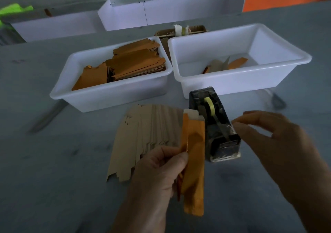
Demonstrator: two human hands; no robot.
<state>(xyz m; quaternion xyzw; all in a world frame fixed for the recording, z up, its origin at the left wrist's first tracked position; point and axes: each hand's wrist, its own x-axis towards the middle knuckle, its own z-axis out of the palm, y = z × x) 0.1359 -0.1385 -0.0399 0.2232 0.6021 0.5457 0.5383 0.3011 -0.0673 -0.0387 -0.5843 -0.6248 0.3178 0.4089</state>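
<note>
We take the tape dispenser point(215, 125) as the reference point; it stands on the grey table point(53, 161) with its yellow tape roll point(210, 108) on top. Our left hand point(157, 172) grips the folded orange carton sleeve point(194, 161) just left of the dispenser, fingers curled behind it and thumb pressed on its left edge. The sleeve's pale far end sits beside the roll. Our right hand point(279, 143) hovers just right of the dispenser, fingers loosely curved, with thumb and forefinger tips close together near the cutter end. Motion blur prevents us from telling whether they pinch any tape. A fanned stack of beige carton blanks point(143, 134) lies flat further left of the dispenser, beyond the sleeve. Behind and left of the dispenser stands a white bin point(111, 96) filled with orange blanks point(136, 64). Directly behind it stands a second white bin point(232, 82) holding only a few pieces.
</note>
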